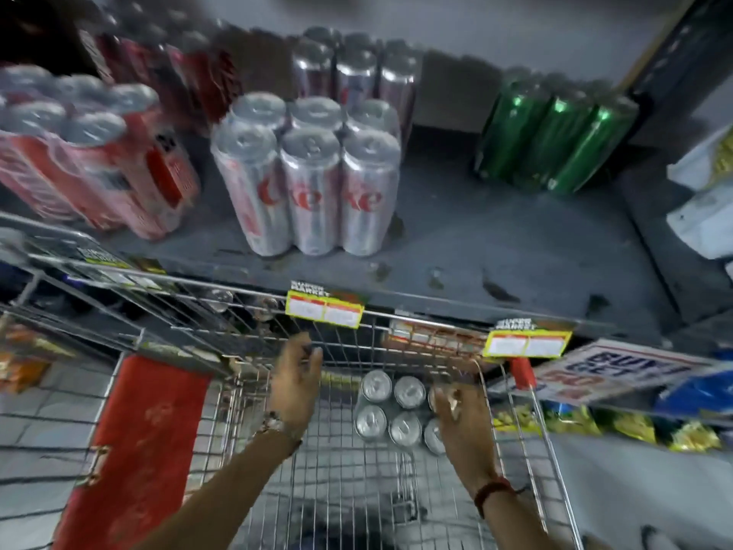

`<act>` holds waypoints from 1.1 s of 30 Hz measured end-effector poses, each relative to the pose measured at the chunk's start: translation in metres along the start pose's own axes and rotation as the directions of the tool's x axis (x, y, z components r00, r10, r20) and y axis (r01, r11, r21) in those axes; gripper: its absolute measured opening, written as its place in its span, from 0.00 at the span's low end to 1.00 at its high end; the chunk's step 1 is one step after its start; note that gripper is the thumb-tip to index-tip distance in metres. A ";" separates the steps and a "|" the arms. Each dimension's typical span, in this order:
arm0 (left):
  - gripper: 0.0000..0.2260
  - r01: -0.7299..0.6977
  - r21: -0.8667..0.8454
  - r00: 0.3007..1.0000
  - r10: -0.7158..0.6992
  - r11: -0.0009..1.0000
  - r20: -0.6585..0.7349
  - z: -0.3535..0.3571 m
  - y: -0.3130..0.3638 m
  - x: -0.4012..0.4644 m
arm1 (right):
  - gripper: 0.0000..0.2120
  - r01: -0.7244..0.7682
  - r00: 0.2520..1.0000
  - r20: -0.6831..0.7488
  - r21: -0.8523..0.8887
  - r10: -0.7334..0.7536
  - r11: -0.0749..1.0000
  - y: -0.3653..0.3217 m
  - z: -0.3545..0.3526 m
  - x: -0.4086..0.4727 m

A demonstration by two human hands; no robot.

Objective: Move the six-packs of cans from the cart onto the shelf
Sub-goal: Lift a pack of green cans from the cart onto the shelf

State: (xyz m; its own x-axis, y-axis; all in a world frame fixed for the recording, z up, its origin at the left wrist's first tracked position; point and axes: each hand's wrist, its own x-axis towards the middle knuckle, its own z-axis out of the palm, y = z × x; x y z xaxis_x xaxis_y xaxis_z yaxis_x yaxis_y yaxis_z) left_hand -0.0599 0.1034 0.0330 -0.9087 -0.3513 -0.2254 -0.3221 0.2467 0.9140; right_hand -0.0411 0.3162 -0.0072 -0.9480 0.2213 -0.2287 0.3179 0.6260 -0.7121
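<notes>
The grey shelf (496,248) carries a silver six-pack (309,172) lettered "Coke" in red, a red six-pack (91,152) at left with blurred print, and a green pack (555,136) at back right, brand unreadable. Below, the wire cart (349,482) holds one remaining six-pack (390,408), tops only visible, its right cans hidden. The left hand (295,385) hangs with fingers spread, gripping nothing. The right hand (462,426) lies on the pack's right edge, fingers loose. A yellow price tag (324,311) is illegible.
</notes>
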 end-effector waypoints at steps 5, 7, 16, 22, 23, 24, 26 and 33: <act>0.11 0.368 0.184 0.851 -0.410 0.911 0.328 0.058 -0.069 0.011 | 0.32 -0.413 0.908 0.168 0.199 0.384 0.889 0.053 0.021 0.016; 0.09 0.475 0.119 0.798 -0.484 0.872 0.360 0.078 -0.088 0.014 | 0.33 -0.537 0.838 0.292 0.290 0.461 0.793 0.061 0.026 0.025; 0.13 0.648 -0.204 0.746 -0.558 0.734 0.363 0.107 -0.079 0.000 | 0.06 -0.611 0.789 0.356 0.378 0.500 0.696 0.072 0.037 0.036; 0.15 0.626 -0.106 0.766 -0.584 0.773 0.269 0.089 -0.039 -0.021 | 0.20 -0.589 0.808 0.305 0.389 0.504 0.708 0.048 0.021 0.014; 0.14 0.623 -0.092 0.770 -0.589 0.777 0.247 0.082 -0.031 -0.025 | 0.21 -0.558 0.829 0.291 0.391 0.477 0.732 0.039 0.013 0.008; 0.10 0.611 -0.083 0.780 -0.580 0.787 0.236 0.074 -0.025 -0.029 | 0.20 -0.517 0.855 0.279 0.392 0.437 0.761 0.028 0.004 0.001; 0.02 0.578 -0.053 0.802 -0.554 0.814 0.224 0.059 -0.005 -0.037 | 0.19 -0.422 0.902 0.263 0.379 0.342 0.823 0.005 -0.018 -0.013; 0.06 0.495 -0.165 0.830 -0.408 0.853 0.379 0.012 0.093 -0.054 | 0.18 -0.161 0.976 0.190 0.302 0.107 0.940 -0.079 -0.103 -0.035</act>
State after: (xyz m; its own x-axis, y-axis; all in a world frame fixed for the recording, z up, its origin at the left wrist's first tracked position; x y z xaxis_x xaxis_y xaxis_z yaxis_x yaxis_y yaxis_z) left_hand -0.0438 0.1558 0.1263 -0.7238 -0.0501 -0.6882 -0.6806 -0.1119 0.7240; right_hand -0.0314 0.3355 0.1256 -0.8941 0.1410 -0.4251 0.4474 0.3265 -0.8326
